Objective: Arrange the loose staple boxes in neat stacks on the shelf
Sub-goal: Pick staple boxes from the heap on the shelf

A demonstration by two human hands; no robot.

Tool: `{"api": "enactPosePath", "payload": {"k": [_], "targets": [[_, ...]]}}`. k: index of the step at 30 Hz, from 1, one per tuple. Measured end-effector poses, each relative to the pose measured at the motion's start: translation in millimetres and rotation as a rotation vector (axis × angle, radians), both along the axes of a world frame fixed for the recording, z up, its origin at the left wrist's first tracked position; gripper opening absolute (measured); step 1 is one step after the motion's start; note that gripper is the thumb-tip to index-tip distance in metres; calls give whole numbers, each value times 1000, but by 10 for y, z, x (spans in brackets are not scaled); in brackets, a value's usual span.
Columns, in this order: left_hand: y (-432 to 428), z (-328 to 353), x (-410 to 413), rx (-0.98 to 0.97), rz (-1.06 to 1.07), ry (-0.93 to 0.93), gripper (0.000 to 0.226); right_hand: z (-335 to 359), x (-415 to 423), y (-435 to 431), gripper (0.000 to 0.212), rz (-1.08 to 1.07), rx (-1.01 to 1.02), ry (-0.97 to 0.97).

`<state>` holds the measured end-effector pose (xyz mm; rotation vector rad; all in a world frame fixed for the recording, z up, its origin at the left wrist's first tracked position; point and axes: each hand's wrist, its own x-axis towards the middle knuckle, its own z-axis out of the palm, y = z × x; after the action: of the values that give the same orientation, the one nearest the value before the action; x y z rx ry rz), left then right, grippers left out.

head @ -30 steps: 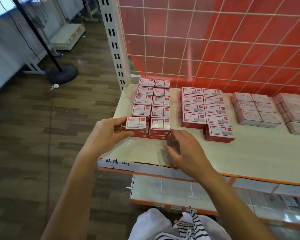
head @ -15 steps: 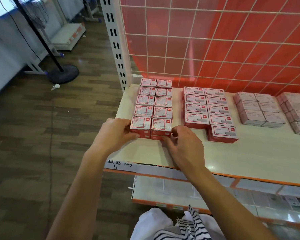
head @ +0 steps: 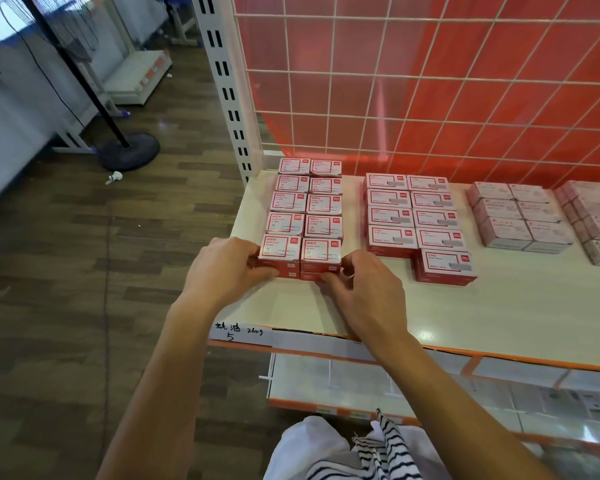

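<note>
Red boxes (head: 321,252) (shelf (head: 465,306) front) gripped by left hand (head: 222,268), right hand (head: 368,289).

Brown wood-grain planks (head: 66,289) are covering the floor. A white wire grid (head: 329,67) is standing before an orange-red back panel (head: 465,109), which is catching a pale glare. A white slotted upright (head: 224,81) is rising at the grid's left edge. Farther left, a black pole (head: 94,95) is standing on a round black base (head: 132,154), probably a pedestal fan. A crumpled white scrap (head: 114,177) is lying near that base.
</note>
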<state>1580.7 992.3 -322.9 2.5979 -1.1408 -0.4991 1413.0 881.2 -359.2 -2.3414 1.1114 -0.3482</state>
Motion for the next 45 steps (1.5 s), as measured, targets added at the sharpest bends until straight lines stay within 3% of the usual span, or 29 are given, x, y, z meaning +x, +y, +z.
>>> {"api": "enactPosePath", "payload": {"k": [7, 12, 18, 27, 36, 45], "targets": [[8, 203, -80, 43, 52, -181, 70, 70, -135, -59, 47, -16, -5, -57], [-199, 383, -400, -101, -25, -286, 47, 189, -261, -160, 43, -58, -45, -111], [-626, 268, -809, -265, -153, -338, 48, 289, -436, -273, 43, -95, -88, -85], [-1280, 108, -1491, -302, -411, -359, 61, 191, -1004, -644, 38, -224, -231, -140], [-2179, 31, -2617, -317, -628, -388, 60, 127, -2130, -1400, 42, -376, -274, -145], [-3108, -60, -3798, -331, -747, -240, 50, 74, -3323, -2212, 42, -509, -198, -95]]}}
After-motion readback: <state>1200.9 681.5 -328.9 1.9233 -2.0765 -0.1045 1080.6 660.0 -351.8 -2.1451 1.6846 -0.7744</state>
